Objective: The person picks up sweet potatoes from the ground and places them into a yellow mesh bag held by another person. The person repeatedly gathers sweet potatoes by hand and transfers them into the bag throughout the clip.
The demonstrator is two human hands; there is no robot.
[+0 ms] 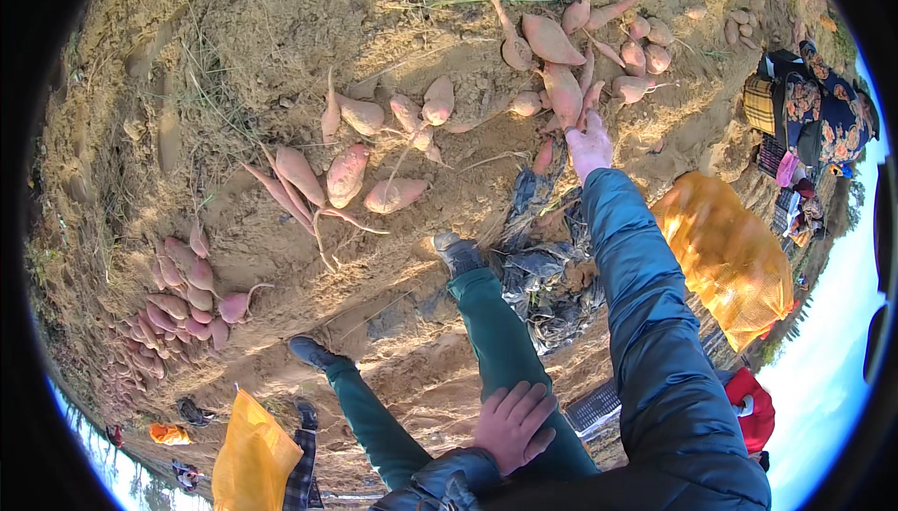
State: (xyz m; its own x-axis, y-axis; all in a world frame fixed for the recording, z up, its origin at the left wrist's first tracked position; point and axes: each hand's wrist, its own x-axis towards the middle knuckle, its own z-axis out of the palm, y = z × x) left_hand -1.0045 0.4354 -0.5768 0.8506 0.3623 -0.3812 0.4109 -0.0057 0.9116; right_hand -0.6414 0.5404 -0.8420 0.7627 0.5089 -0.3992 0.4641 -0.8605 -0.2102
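Observation:
My right hand reaches out at the end of a blue padded sleeve, its fingers closed around the near end of a slim sweet potato. That root lies among a cluster of others, beside a large pink sweet potato and below another big sweet potato. Some of the fingertips are hidden from view. My left hand lies on my green-trousered thigh, fingers stretched out and holding nothing. Left of the cluster, more sweet potatoes are strewn over the sandy soil, several with long roots attached.
Black plastic film lies crumpled between my shoe and right arm. A full orange mesh sack stands at the right. A heap of sweet potatoes lies at the left. Other people, one in a floral jacket, are farther off.

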